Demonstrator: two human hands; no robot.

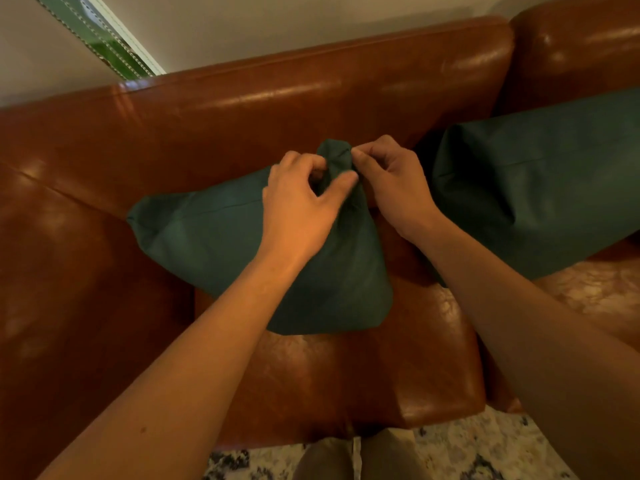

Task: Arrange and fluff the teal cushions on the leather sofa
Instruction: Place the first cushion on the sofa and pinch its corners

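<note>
A person is standing at the front edge of a brown leather sofa (311, 98), both bare arms reaching over the seat toward the backrest. The left hand (301, 206) and the right hand (388, 181) are meeting at the top corner of a teal cushion (207, 244), which is leaning against the backrest near the middle of the seat, its lower corner resting toward the seat's front edge. The left hand's thumb and curled fingers are pinching the bunched fabric of that corner from the left side, while the right hand's fingertips are pinching the same peak from the right; both hands are closed tight on the cloth, with the corner poking up between them. A second teal cushion (540, 181) is lying just beside the first, toward the right end of the sofa, propped against the backrest and touching the seat. Below the sofa's front edge, a patterned light-and-dark rug (485, 445) is showing, along with the person's trousers (353, 459). A window frame (104, 39) is appearing above the backrest at the upper left corner.
</note>
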